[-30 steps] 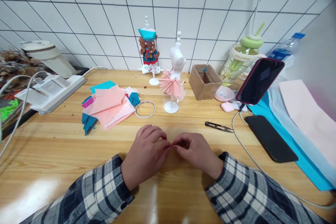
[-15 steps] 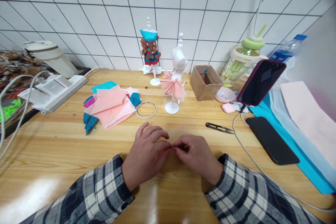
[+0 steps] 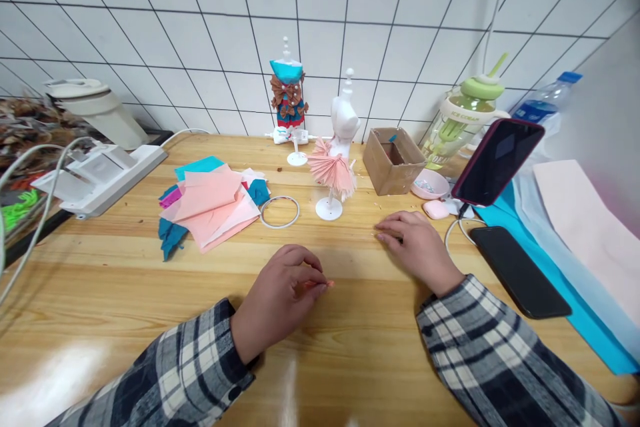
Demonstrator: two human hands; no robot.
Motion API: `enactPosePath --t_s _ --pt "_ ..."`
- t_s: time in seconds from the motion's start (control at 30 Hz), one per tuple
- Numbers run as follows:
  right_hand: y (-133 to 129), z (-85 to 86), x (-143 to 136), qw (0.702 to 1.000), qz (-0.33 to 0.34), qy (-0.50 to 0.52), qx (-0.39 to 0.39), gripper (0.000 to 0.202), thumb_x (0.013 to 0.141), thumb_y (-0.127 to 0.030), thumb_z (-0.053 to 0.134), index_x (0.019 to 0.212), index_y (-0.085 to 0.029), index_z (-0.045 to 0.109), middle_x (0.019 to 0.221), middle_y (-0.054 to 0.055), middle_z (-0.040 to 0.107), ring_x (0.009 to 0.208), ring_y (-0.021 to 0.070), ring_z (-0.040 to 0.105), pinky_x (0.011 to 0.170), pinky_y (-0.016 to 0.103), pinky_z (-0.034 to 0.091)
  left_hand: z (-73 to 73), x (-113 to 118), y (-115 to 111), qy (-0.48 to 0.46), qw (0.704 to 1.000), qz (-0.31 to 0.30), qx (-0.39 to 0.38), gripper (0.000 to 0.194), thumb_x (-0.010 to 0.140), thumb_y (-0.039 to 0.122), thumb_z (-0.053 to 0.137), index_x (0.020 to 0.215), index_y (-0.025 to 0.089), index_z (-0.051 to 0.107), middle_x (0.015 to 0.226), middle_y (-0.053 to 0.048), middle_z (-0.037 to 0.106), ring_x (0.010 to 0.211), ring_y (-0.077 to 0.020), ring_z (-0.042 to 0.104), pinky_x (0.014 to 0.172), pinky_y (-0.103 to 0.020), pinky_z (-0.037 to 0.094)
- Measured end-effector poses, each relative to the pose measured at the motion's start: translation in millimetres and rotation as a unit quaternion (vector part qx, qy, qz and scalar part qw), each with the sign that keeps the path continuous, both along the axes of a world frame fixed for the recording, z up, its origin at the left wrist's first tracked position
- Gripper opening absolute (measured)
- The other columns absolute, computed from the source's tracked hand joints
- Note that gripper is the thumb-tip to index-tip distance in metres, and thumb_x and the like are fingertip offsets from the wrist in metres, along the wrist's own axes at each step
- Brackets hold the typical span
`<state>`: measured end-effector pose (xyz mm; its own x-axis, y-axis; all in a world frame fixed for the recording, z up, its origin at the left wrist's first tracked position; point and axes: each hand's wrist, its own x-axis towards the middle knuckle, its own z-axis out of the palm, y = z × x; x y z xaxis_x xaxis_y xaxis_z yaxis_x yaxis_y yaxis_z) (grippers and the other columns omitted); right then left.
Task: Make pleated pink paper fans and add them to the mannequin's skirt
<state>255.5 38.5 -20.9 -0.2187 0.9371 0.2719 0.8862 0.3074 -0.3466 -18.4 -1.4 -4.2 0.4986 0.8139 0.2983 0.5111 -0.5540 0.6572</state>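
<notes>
Between the thumb and fingers of my left hand (image 3: 283, 293) is a small piece of pink paper (image 3: 329, 284), its tip sticking out at the right. My right hand (image 3: 417, 247) rests low over the table at the right, fingers curled; it covers the place of the black thread snips, and whether it grips them is hidden. Beyond my hands stands a white mannequin (image 3: 345, 119) on a round base, with a pleated pink paper skirt (image 3: 333, 170) round it. A white ring (image 3: 280, 225) lies on the table in front of the pink paper sheets (image 3: 213, 200).
A dressed mannequin (image 3: 289, 97) stands by the tiled wall. Right of centre are a cardboard box (image 3: 393, 170), a pink dish (image 3: 430, 184), a propped phone (image 3: 495, 163), a flat phone (image 3: 520, 271) and a bottle (image 3: 457, 123). A power strip (image 3: 107, 180) lies left.
My right hand has let go of the small pink piece and moved right and away from me, over the snips. My left hand keeps the piece, its fingers more closed.
</notes>
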Motion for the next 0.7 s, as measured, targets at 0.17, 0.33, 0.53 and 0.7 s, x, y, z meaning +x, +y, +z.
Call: enactPosePath --t_s 0.17,0.33,0.53,0.7 --pt "2.3 -6.8 -5.9 0.999 -0.019 -0.024 -0.034 0.013 0.086 -0.028 0.06 0.084 -0.023 0.073 0.089 0.004 0.068 0.088 0.0213 0.056 0.081 0.034 0.041 3.0 1.4 -1.2 -0.008 1.0 -0.008 0.006 0.012 0.083 0.019 0.062 0.078 0.022 0.072 0.085 -0.003 0.064 0.084 -0.016 0.058 0.079 -0.033 0.046" --pt "4.4 -9.9 -17.1 0.999 -0.031 -0.035 -0.023 0.01 0.086 -0.02 0.056 0.08 -0.02 0.064 0.091 0.005 0.065 0.088 0.0225 0.054 0.081 0.035 0.04 -0.8 1.1 -1.4 0.014 1.0 -0.019 0.007 0.011 0.083 0.02 0.062 0.081 0.024 0.073 0.092 -0.004 0.064 0.091 -0.018 0.057 0.085 -0.036 0.046" --pt "-14.4 4.8 -32.0 0.998 0.025 0.049 0.017 0.007 0.089 -0.017 0.049 0.088 -0.019 0.056 0.099 0.007 0.061 0.093 0.0227 0.053 0.084 0.036 0.042 1.8 1.1 -6.4 0.014 0.999 -0.028 0.019 0.009 0.082 0.022 0.065 0.083 0.026 0.073 0.13 -0.005 0.055 0.119 -0.0237 0.048 0.101 -0.042 0.039" --pt "-44.5 14.5 -57.3 0.986 0.099 0.136 -0.008 0.005 0.084 -0.017 0.058 0.082 -0.021 0.059 0.094 0.005 0.063 0.091 0.0213 0.055 0.083 0.036 0.044 7.5 5.4 -11.7 0.039 0.999 -0.015 0.019 0.008 0.082 0.028 0.066 0.083 0.028 0.074 0.136 -0.002 0.054 0.117 -0.0253 0.048 0.098 -0.045 0.038"
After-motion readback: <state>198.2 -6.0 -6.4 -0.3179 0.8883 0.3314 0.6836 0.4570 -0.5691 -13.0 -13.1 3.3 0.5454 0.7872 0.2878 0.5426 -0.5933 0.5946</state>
